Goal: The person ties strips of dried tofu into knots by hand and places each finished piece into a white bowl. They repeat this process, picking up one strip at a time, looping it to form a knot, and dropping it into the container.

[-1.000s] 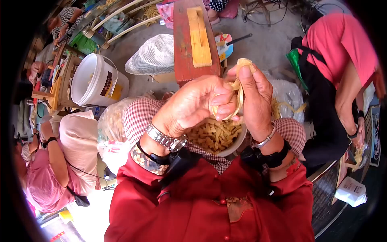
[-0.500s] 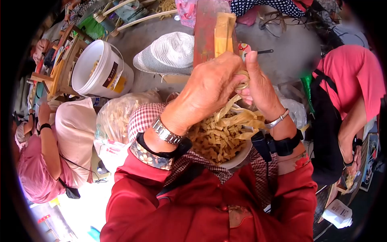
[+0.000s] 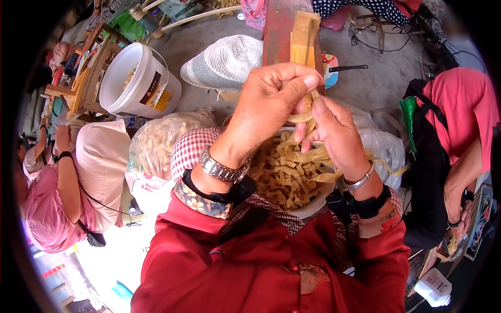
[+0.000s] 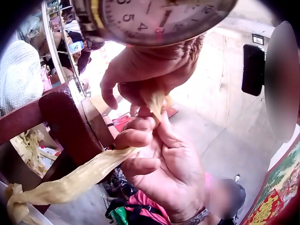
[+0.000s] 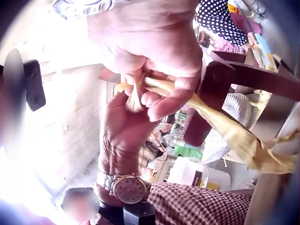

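A pale yellow, pliable flat strip (image 3: 311, 112) runs between my two hands, held up over a light-coloured tub (image 3: 314, 211). My left hand (image 3: 271, 104), with a steel watch on its wrist, pinches the strip between thumb and fingers. My right hand (image 3: 340, 136), wearing a silver bracelet, grips it close by, fingertips nearly meeting the left ones. In the right wrist view a short end fans out between the hands, and the long tail (image 5: 234, 136) trails off to the right. Folded or knotted yellow pieces (image 3: 287, 180) fill the tub, with longer strips lying on top.
Ahead stands a red wooden bench (image 3: 279, 31) with a yellow wood block (image 3: 304, 39) on it. Left of it are a woven white hat (image 3: 224, 62), a white bucket (image 3: 141, 78) and a plastic bag of pieces (image 3: 162, 138). People sit on both sides.
The left hand has turned over, from its back facing up to thumb and fingertips showing at the strip. Long strips now lie over the tub, and the head view has shifted.
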Demonstrator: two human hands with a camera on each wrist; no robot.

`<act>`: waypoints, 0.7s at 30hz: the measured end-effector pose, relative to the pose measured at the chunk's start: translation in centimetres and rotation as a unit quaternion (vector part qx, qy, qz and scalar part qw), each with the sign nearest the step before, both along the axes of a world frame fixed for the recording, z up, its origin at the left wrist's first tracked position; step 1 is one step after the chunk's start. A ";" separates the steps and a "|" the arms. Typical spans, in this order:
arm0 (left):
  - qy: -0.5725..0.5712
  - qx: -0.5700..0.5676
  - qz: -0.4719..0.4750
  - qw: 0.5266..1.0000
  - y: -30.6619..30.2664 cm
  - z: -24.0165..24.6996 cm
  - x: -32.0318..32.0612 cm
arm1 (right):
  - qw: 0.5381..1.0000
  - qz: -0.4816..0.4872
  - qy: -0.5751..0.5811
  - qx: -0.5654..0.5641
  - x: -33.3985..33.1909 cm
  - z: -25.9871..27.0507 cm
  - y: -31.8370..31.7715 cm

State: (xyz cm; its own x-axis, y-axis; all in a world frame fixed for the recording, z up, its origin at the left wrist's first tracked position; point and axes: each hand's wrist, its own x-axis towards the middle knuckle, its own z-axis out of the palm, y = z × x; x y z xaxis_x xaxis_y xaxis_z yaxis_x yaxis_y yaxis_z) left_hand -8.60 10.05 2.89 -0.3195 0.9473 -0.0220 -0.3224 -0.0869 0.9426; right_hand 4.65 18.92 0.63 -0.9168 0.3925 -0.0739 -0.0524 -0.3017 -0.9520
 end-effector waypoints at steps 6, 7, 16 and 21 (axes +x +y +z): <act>0.052 -0.002 -0.020 0.998 -0.2 0.4 0.9 | 0.989 0.062 0.059 -0.117 1.0 -0.9 0.2; 0.133 0.025 0.003 0.991 -0.1 0.3 0.9 | 0.986 0.066 0.074 -0.132 1.1 -1.2 0.3; 0.478 0.029 0.037 0.877 -0.1 0.3 1.9 | 0.978 0.046 0.087 -0.182 1.8 -0.7 0.7; 0.384 0.034 0.055 0.921 -0.4 0.1 2.3 | 0.997 0.043 0.019 -0.064 2.0 0.3 0.3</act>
State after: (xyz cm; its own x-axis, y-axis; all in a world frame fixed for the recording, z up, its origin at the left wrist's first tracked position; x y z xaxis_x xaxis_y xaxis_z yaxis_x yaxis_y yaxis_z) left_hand -6.30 9.63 2.96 -0.3110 0.8988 0.3091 0.4521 -0.1462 0.8799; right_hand 6.62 19.21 0.93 -0.9497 0.3021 -0.0821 -0.0572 -0.4254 -0.9032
